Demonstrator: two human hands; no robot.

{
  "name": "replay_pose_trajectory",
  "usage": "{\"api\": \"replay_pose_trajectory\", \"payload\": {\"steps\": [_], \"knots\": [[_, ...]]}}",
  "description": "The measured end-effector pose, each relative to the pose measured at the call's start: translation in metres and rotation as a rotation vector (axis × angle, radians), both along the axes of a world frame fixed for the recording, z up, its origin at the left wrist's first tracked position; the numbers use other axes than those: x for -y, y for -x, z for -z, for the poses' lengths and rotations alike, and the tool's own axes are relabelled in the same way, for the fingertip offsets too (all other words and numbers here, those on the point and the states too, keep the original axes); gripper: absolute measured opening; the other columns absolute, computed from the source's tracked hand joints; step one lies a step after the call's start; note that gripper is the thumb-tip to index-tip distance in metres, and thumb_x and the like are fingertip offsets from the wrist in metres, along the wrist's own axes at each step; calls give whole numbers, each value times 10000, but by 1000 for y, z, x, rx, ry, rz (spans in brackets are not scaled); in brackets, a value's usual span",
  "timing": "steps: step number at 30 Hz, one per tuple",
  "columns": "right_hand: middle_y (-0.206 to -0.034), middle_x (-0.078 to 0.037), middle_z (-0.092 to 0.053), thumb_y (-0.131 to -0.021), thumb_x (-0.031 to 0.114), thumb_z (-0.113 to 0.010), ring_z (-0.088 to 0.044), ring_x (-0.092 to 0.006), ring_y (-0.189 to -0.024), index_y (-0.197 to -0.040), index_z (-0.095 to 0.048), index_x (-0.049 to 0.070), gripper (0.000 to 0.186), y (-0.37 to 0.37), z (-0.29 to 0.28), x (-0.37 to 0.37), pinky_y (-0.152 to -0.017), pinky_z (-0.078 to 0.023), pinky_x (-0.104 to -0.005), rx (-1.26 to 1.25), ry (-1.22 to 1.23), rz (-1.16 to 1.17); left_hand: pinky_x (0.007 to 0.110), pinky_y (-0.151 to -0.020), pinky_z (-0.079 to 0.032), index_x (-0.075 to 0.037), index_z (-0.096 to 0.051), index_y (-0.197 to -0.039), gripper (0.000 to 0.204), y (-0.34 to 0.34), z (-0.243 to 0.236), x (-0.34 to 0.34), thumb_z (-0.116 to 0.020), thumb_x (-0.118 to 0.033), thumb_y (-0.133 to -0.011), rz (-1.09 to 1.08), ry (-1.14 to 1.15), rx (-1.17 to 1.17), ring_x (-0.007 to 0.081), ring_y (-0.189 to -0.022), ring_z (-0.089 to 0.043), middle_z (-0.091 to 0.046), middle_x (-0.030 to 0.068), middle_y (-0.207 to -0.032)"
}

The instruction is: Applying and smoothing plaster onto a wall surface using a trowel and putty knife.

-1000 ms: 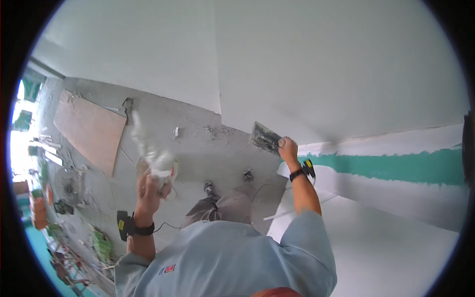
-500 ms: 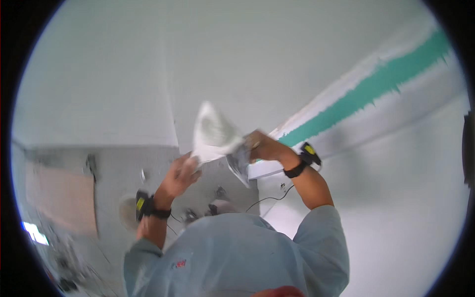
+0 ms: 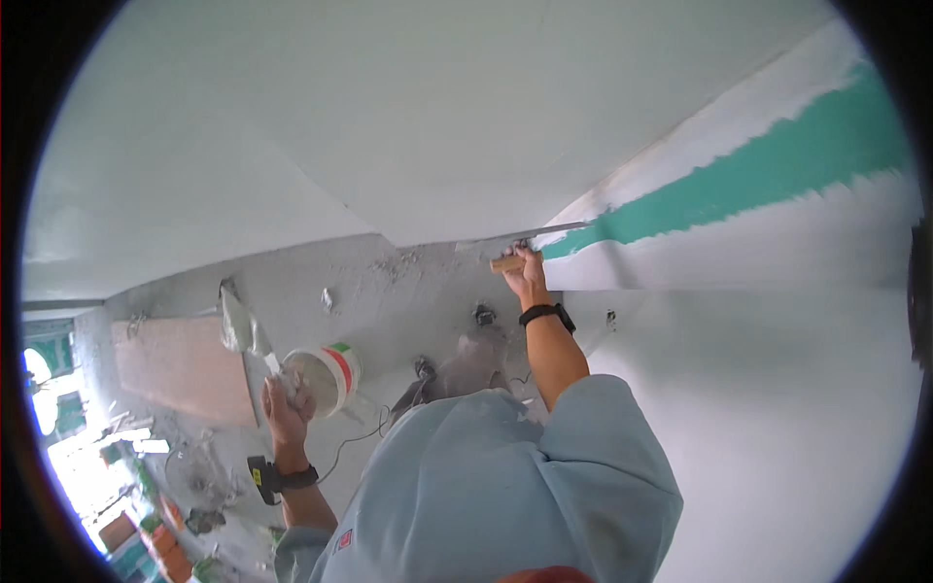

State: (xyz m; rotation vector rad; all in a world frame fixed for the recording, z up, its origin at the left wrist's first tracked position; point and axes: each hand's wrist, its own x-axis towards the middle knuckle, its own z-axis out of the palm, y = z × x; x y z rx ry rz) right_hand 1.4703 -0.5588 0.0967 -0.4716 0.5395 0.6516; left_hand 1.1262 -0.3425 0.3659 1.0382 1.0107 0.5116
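My right hand [image 3: 526,275] is wrapped round the wooden handle of a finishing trowel [image 3: 506,263]. Its long thin metal blade lies along the edge where the white wall meets a green band [image 3: 739,189]. Out to the left, my left hand [image 3: 284,406] grips the handle of a putty knife [image 3: 272,363]. White putty [image 3: 238,323] covers the knife's wide end, hiding most of the blade. Beyond that hand stands a white bucket [image 3: 340,374] with red and green stripes, partly behind my fingers.
A pinkish board [image 3: 180,369] lies on the dusty grey floor at left. Loose debris [image 3: 199,471] and orange blocks [image 3: 167,554] are further to the lower left. A dark cable [image 3: 340,452] runs near my left wrist. White wall surfaces rise ahead and at right.
The hands have moved apart: the right carried the trowel to the wall beside the green band, the left swung the putty-loaded knife down and left, near the bucket. The view has shifted.
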Motion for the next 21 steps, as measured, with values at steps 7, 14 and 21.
{"api": "replay_pose_trajectory", "payload": {"steps": [7, 14, 21], "knots": [[-806, -1, -514, -692, -42, -515, -490, -191, -740, -830, -512, 97, 195, -61, 95, -46, -764, -394, -401, -154, 2, 51, 183, -305, -214, -92, -450, -883, 352, -22, -19, 18, -403, -441, -883, 6, 85, -115, 56, -371, -291, -409, -12, -591], [-776, -12, -520, -644, -43, -507, -511, -171, -689, -833, -525, 65, 219, -98, 90, -56, -708, -431, -346, -10, -19, 113, 173, -304, -206, -94, -448, -927, 333, -31, 1, 31, -444, -422, -871, -24, 173, -37, 43, -382, -299, -431, -11, -635], [-773, -44, -506, -633, -13, -488, -494, -167, -635, -749, -460, 63, 141, -101, -134, -61, -631, -436, -324, 272, 40, 267, 189, -304, -246, -70, -444, -887, 373, -34, 0, 20, -379, -437, -891, 164, 126, 51, 62, -374, -320, -427, 7, -616]]}}
